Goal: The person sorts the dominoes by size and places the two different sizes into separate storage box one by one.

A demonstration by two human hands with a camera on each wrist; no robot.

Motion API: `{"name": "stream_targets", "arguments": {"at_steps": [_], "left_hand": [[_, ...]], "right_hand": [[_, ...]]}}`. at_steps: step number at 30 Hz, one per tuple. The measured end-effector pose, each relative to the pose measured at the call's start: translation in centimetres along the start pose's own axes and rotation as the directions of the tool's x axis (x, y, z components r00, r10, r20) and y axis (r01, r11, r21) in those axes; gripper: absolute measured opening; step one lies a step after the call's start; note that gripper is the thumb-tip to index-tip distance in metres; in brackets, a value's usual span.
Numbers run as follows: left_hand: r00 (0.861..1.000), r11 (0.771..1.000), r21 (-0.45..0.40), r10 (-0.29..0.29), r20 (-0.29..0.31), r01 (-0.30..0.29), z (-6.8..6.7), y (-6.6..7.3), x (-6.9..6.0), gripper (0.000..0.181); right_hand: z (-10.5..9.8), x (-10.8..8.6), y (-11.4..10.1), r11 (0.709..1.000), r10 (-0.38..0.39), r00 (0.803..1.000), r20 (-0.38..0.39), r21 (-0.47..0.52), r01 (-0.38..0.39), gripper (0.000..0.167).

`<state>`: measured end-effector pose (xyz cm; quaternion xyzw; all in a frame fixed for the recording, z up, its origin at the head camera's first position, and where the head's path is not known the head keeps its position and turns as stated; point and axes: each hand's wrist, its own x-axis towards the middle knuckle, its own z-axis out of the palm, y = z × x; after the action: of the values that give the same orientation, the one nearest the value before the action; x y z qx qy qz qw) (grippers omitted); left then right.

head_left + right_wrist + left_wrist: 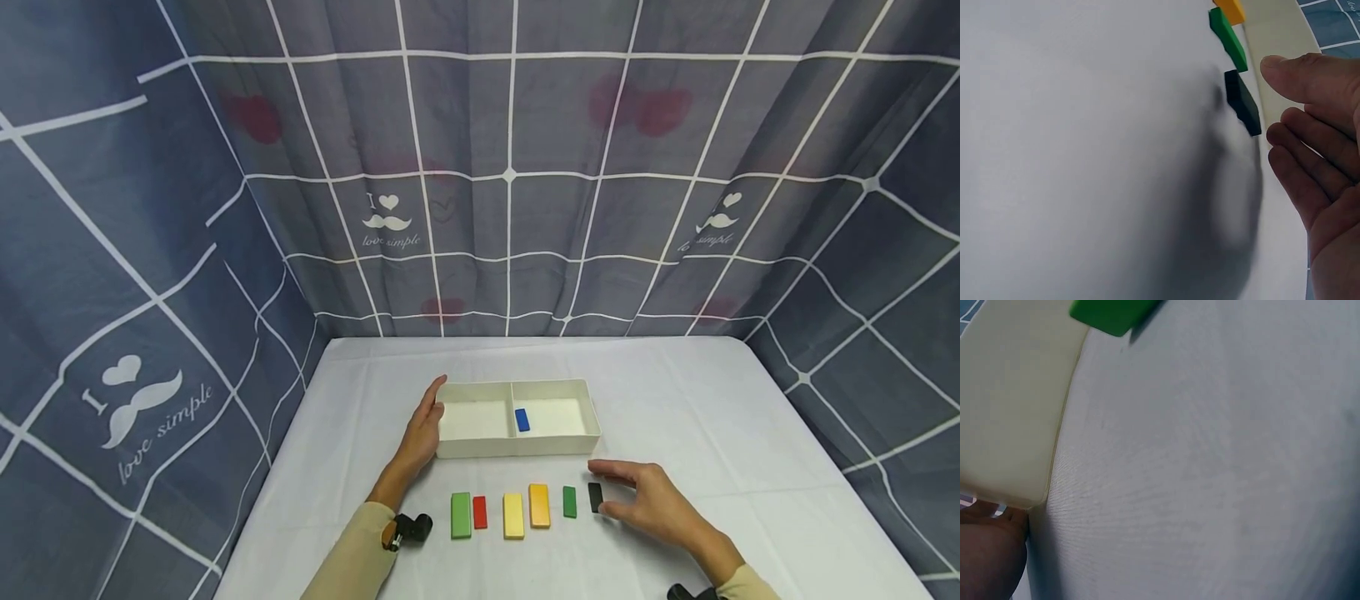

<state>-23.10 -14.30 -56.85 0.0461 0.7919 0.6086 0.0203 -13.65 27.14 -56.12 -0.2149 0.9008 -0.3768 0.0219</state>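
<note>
My left hand (422,432) rests against the left end of a white two-compartment box (517,447), its fingers along the end wall. In the left wrist view, part of that hand (991,559) shows beside the box (1013,406). My right hand (645,500) hovers around a small black block (595,497), thumb and fingers parted. A gap separates the fingers from the black block (1243,103) in the right wrist view. Left of it stands a small dark green block (570,502). A blue block (522,420) lies in the box's right compartment.
Further left along the row are an orange block (539,507), a yellow block (513,516), a red block (480,512) and a light green block (461,515). The white-covered table (675,392) is bordered by hanging grid-patterned curtains (465,283).
</note>
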Motion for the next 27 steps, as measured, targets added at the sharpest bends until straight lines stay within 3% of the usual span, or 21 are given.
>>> {"name": "stream_targets", "arguments": {"at_steps": [12, 17, 27], "left_hand": [[1.000, 1.000, -0.001, 0.002, 0.005, -0.002, 0.0, 0.1, 0.1, 0.056], [1.000, 1.000, -0.014, 0.027, 0.000, -0.027, 0.0, 0.2, -0.1, 0.055], [1.000, 1.000, -0.013, 0.016, 0.011, -0.016, -0.1, 0.0, -0.1, 0.055]], "right_hand": [[0.9, -0.7, 0.2, 1.000, 0.007, 1.000, -0.015, 0.003, -0.007, 0.061], [1.0, -1.0, 0.1, 1.000, 0.027, 1.000, 0.016, -0.002, -0.027, 0.062], [1.1, -1.0, 0.0, 0.998, 0.033, 0.999, 0.022, -0.049, -0.032, 0.062]]}}
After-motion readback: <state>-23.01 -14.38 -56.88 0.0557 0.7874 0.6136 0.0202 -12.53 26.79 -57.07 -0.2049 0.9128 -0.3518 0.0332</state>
